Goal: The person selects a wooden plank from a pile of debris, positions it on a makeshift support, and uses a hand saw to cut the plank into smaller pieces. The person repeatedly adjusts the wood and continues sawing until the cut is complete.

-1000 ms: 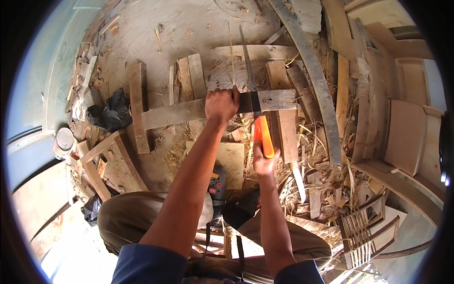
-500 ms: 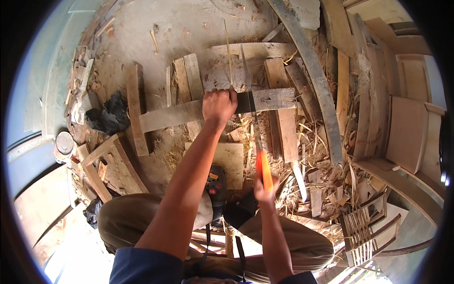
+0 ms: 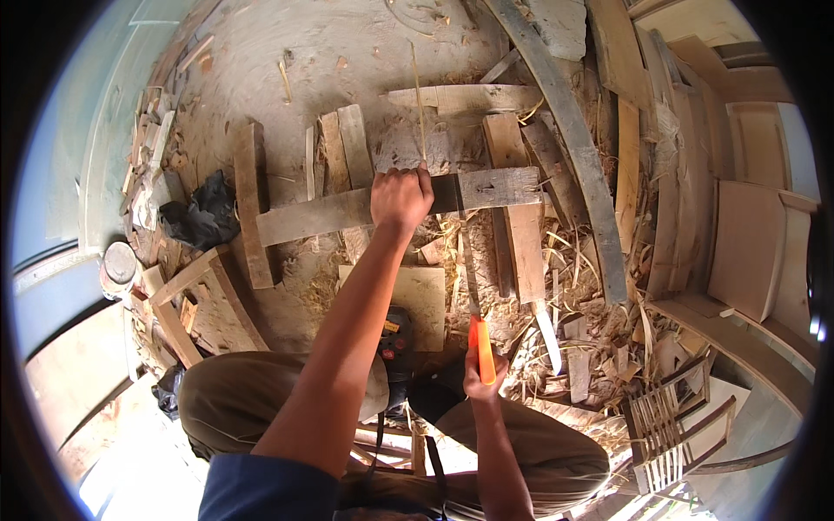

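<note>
My left hand is closed over a grey wooden plank that lies crosswise over other timbers. To the right of it, my right hand grips the orange handle of a handsaw. The saw's narrow blade points away from me, and its far end meets the plank just right of my left hand. Under the plank's right part is a timber; its left end rests by a block. A thin stick reaches up to my left thumb; whether I hold it, I cannot tell.
Offcuts and shavings litter the ground at right, below a long curved board. Black plastic and a round tin are at left. A flat board lies by my shoe. A slatted wooden piece stands lower right.
My right hand has drawn the saw back toward me, so less of its blade extends past the plank. My left hand stays on the plank.
</note>
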